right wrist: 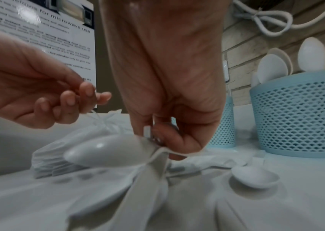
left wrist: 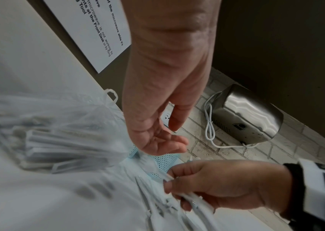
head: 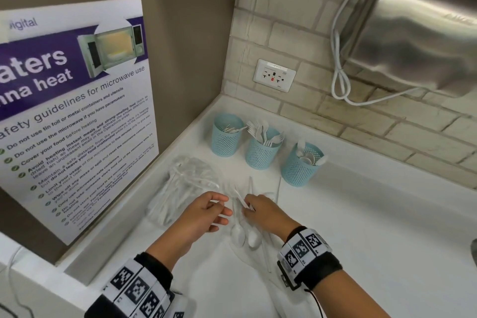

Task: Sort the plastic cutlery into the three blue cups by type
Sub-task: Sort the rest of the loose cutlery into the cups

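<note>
Three blue cups, two loose spoons, two hands.

White counter: three blue cups in row, clear bag, loose white cutlery.

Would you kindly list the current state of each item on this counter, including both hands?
Left blue mesh cup: upright, white cutlery inside, type unclear.
Middle blue mesh cup: upright, holding white forks.
Right blue mesh cup: upright, holding white spoons.
Clear plastic bag: lying on the counter, cutlery inside.
Loose white plastic cutlery: unsorted on the counter.
Left hand: fingers loosely curled, apparently empty.
Right hand: pinching white cutlery handles.
</note>
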Tool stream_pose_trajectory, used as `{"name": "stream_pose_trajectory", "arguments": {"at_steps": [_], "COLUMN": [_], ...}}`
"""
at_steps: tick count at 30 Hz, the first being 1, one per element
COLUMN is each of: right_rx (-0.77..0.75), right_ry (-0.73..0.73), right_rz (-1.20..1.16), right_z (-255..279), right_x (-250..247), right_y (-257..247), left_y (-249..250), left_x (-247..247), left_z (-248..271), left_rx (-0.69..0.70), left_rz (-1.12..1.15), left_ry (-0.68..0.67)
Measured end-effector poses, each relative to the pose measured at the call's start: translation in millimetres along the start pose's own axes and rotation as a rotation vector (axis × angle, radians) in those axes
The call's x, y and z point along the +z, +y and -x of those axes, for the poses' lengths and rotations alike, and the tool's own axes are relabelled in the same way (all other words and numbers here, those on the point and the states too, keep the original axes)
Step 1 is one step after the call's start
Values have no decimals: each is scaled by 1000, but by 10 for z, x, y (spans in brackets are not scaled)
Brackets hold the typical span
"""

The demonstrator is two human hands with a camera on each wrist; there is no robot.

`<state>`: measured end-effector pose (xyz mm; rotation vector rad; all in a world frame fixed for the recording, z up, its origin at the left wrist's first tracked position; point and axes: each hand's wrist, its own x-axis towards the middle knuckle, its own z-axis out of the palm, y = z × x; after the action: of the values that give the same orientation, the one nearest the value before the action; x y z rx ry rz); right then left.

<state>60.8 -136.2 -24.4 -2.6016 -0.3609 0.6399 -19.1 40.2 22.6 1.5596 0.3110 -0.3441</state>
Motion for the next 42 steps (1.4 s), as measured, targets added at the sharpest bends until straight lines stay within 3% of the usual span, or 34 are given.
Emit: {"name": "stream_pose_trajectory", "arguments": {"at_steps": [7,12,16,20,22,26,29,32,39,42], "right_rx": [-2,12,25,45,66,73,64,112,308,274], "right_ry": [124,132,100,35,4,-3,0,-25,7,16], "right_rz": [-341,-706,-881,-1088,-1182,-1303,-1447,-1585,-1552,-1372], "right_z": [260,442,508,540,545,522,508,511,506,583], "right_x": [-243,-357,-397,-385,-378,-342,-370,-419,-442,-430], "right_y": [-84,-238,-401,-518,-546,-572,-570,-553,-374,-334], "left_y": [-61,-166,-239,-226,-203,-129,-88,-54,193,239], "left_x": [50,158,319,418,435,439,431,425,263,140], "left_z": [-29,-79,-142,-194,-189,-89,-42,-5,111,10], "left_rx": [70,251,356,534,658,840,833,718,558,451], "left_rz": [-128,-388,-333,-176,-224,-282,-140,12,371,484], "left_ry": [-33,-221,-315,-188,-109,-131,-127,-119,19,137]}}
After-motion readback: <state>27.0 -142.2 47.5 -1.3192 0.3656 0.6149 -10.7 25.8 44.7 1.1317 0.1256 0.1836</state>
